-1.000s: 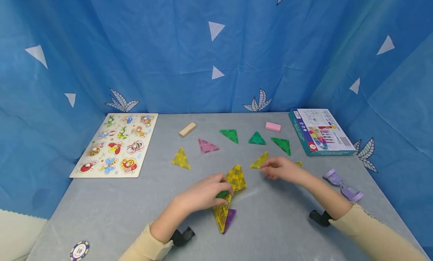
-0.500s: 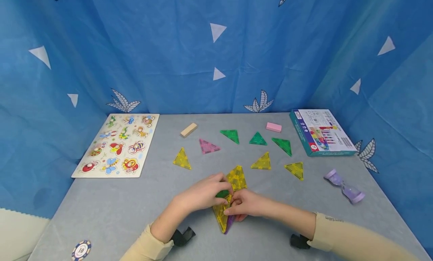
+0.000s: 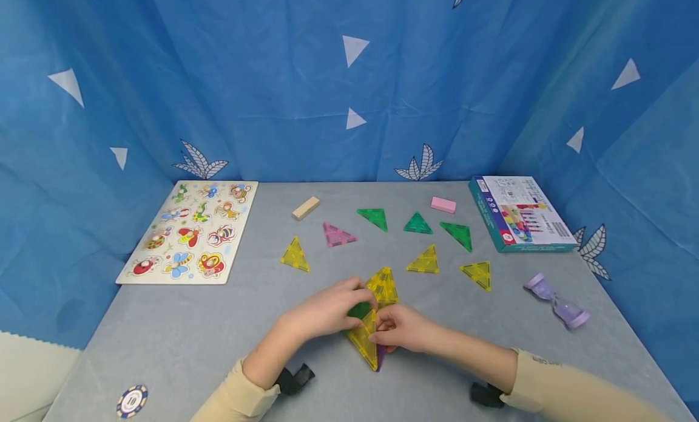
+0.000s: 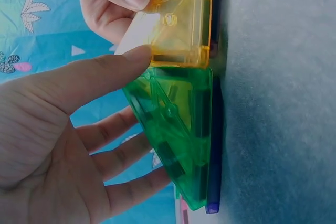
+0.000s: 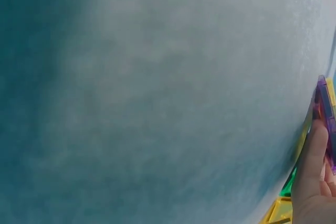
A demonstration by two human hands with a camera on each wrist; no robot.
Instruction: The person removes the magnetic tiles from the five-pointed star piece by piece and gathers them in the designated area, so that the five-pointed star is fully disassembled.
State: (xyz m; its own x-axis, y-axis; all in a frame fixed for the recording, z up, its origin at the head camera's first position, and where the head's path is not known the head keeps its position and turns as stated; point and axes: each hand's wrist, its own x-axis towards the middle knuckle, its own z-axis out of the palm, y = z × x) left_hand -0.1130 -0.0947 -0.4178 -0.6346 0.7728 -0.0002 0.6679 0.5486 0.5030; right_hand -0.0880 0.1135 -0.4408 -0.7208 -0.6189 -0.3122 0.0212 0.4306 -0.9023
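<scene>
Yellow, green and purple magnetic tiles are joined in a standing shape at the table's middle. In the head view, my left hand (image 3: pixel 330 311) grips it from the left, by the green triangular tile (image 3: pixel 358 311). In the left wrist view, that thumb presses at the seam of the yellow tile (image 4: pixel 181 30) and green tile (image 4: pixel 173 119), fingers behind. Opposite, my right hand (image 3: pixel 408 328) pinches the yellow tile (image 3: pixel 363 344), thumb in front. A purple tile (image 3: pixel 381 357) shows behind it, partly hidden. Just beyond stands a yellow tile pyramid (image 3: pixel 384 285).
Loose yellow (image 3: pixel 423 261), green (image 3: pixel 417 224) and pink (image 3: pixel 338 235) triangular tiles lie behind the hands. Farther out are an insect puzzle board (image 3: pixel 191 234), a box (image 3: pixel 521 215), a purple sand timer (image 3: pixel 556 300), two small blocks and a poker chip (image 3: pixel 131 401).
My right hand has left the loose yellow tile at the right and come to the tile shape, where it grips. The front yellow tile's lower tip has shifted slightly right. The left hand stays.
</scene>
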